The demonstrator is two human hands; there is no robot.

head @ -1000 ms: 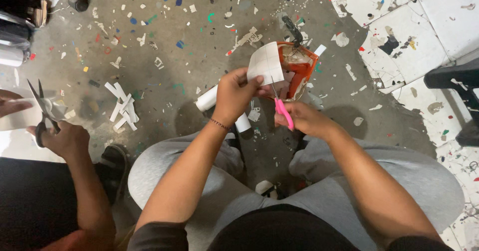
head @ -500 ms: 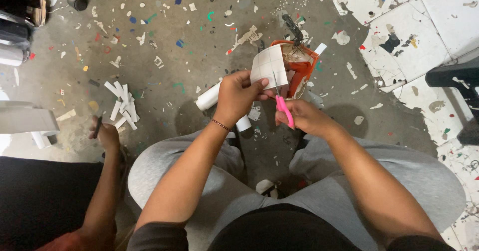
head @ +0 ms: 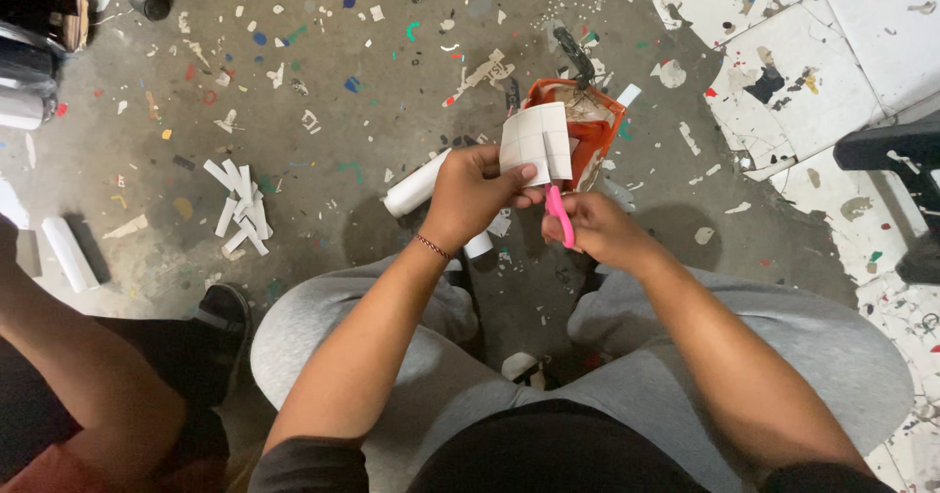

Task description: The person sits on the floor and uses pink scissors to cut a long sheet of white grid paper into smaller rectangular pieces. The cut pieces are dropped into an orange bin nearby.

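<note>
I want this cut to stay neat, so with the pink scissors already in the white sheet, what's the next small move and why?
Probably close the pink scissors a little further up the white sheet. The right hand has them at its lower edge, and the left hand pinches the sheet right beside them, holding it steady.

We count two hands at work: one left hand (head: 468, 194) and one right hand (head: 597, 231). Between them we see one white paper sheet (head: 535, 140), marked off into small rectangles, and one pair of pink-handled scissors (head: 559, 215). On the floor we count one orange bag (head: 580, 126), one white roll (head: 416, 185) beside the left hand, and a second white roll (head: 69, 253) at the far left, making two. We find one loose pile of cut white strips (head: 240, 207); the strips overlap too much for us to number exactly. We count one other person's arm (head: 93, 366) and one black shoe (head: 223, 309).
</note>
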